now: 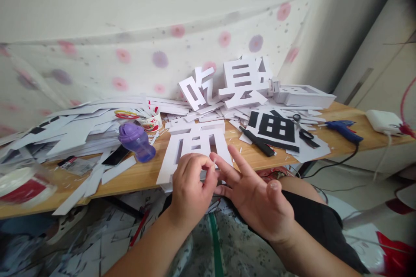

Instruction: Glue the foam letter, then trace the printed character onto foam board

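Note:
My left hand (pixel 195 181) is closed in a pinch, thumb against forefinger, right by the middle fingertips of my right hand. A tiny pale bit shows at the pinch, too small to name. Palm up, my right hand (pixel 260 194) has its fingers spread and holds nothing. Just beyond both hands, a white foam-board character (pixel 195 133) lies on the table, its lower part hidden behind them. To its right are a black-handled cutter (pixel 256 140) and a white sheet with black character shapes (pixel 276 130).
Scissors (pixel 303 126) and a blue glue gun (pixel 342 130) lie right on the wooden table (pixel 156 175). A purple bottle (pixel 136 140), a paper tub (pixel 152 122) and stacked white offcuts (pixel 84 125) stand left. White raised characters (pixel 240 80) lean at the back.

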`<state>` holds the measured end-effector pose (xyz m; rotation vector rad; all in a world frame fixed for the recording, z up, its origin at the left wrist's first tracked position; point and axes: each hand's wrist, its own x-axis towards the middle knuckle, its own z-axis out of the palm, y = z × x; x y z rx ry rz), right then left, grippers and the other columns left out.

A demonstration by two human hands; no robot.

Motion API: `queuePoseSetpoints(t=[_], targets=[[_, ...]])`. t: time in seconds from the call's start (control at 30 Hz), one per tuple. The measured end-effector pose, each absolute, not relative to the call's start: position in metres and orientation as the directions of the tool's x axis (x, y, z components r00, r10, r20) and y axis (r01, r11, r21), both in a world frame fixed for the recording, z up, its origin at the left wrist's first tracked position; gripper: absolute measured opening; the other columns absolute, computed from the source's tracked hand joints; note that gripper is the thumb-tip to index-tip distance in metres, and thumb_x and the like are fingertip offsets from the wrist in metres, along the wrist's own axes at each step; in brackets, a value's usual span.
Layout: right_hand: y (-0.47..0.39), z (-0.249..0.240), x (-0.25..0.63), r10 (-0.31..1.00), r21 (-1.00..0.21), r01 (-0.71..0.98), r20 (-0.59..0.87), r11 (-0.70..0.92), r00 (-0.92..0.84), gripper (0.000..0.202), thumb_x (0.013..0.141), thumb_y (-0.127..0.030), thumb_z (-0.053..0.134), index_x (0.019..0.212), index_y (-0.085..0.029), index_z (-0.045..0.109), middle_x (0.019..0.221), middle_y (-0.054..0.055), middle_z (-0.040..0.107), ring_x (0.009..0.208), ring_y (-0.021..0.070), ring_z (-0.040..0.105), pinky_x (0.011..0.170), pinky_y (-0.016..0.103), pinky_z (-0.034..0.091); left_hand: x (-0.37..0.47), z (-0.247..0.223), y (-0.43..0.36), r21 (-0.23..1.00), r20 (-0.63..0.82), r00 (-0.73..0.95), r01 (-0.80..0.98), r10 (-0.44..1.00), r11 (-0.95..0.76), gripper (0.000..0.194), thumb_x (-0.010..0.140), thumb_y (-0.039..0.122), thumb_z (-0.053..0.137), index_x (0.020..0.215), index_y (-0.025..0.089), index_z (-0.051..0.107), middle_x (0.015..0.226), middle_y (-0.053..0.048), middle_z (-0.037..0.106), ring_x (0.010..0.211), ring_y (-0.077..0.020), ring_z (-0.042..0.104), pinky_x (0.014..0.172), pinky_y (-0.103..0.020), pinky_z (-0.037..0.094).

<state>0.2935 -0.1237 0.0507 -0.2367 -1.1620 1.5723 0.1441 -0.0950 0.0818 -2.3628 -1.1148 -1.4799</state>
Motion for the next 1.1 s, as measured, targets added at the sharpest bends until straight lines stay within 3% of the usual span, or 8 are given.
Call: queuePoseSetpoints(t=[0.37,0.57,0.63,0.73,0.87,0.97,1.1], targets=[[-0.123,0.055,0.295,0.868,-0.657,-0.753,0.349,-0.043,-0.354,0.085,0.076,-0.083,0.019,0.142,-0.032,0.036,0.148,0.007,0.039,0.109,0.0282,0.050,0.082,0.042,0.043,0.143,0.085,-0.097,0.268,0.823,0.247,0.626,0.512,-0.732,0.016,0.084,0.007,0.050,0.084,0.022,0.048,0.080,0.000,0.059,0.085,-0.0154,0.059,0.079,-0.027,0.046],[-0.119,0.061,0.302,0.888,-0.585,-0.809,0.341,-0.056,-0.308,0.078,0.077,-0.079,0.030,0.137,-0.031,0.045,0.149,0.006,0.038,0.103,0.0257,0.051,0.078,0.039,0.044,0.141,0.082,-0.095,0.312,0.809,0.239,0.600,0.537,-0.737,0.015,0.084,0.006,0.049,0.083,0.021,0.047,0.077,0.002,0.055,0.075,-0.0126,0.056,0.072,-0.025,0.044],[-0.117,0.062,0.304,0.899,-0.557,-0.828,0.327,-0.066,-0.292,0.074,0.078,-0.076,0.038,0.135,-0.030,0.048,0.148,0.007,0.040,0.102,0.0243,0.052,0.078,0.037,0.044,0.141,0.083,-0.095,0.362,0.792,0.229,0.569,0.565,-0.738,0.015,0.084,0.006,0.049,0.084,0.021,0.048,0.078,0.002,0.056,0.076,-0.0125,0.055,0.073,-0.025,0.044],[-0.115,0.061,0.303,0.905,-0.513,-0.853,0.315,-0.091,-0.287,0.069,0.079,-0.069,0.050,0.134,-0.027,0.049,0.145,0.010,0.044,0.102,0.0229,0.053,0.078,0.035,0.044,0.146,0.086,-0.099,0.546,0.704,0.222,0.440,0.675,-0.713,0.012,0.087,0.009,0.050,0.085,0.021,0.051,0.080,0.001,0.056,0.078,-0.0124,0.056,0.073,-0.025,0.045],[-0.113,0.055,0.298,0.906,-0.520,-0.849,0.310,-0.092,-0.289,0.064,0.080,-0.059,0.059,0.135,-0.028,0.048,0.142,0.009,0.047,0.115,0.0233,0.050,0.087,0.036,0.043,0.158,0.092,-0.107,0.717,0.604,0.329,0.175,0.726,-0.675,0.011,0.089,0.011,0.049,0.087,0.021,0.053,0.087,-0.001,0.058,0.085,-0.0140,0.059,0.075,-0.027,0.049],[-0.114,0.051,0.295,0.913,-0.532,-0.843,0.297,-0.084,-0.278,0.059,0.080,-0.053,0.063,0.133,-0.028,0.051,0.137,0.007,0.053,0.123,0.0237,0.047,0.102,0.041,0.034,0.170,0.097,-0.110,0.694,0.631,0.393,0.102,0.669,-0.713,0.012,0.087,0.009,0.053,0.087,0.020,0.055,0.095,-0.003,0.060,0.096,-0.0158,0.058,0.080,-0.028,0.049],[-0.115,0.049,0.293,0.911,-0.516,-0.851,0.294,-0.103,-0.288,0.054,0.082,-0.050,0.063,0.131,-0.028,0.053,0.137,0.007,0.053,0.131,0.0241,0.041,0.111,0.047,0.023,0.183,0.099,-0.110,0.658,0.653,0.380,0.143,0.655,-0.740,0.015,0.084,0.004,0.055,0.085,0.019,0.059,0.089,-0.001,0.063,0.087,-0.0111,0.060,0.074,-0.020,0.049]])
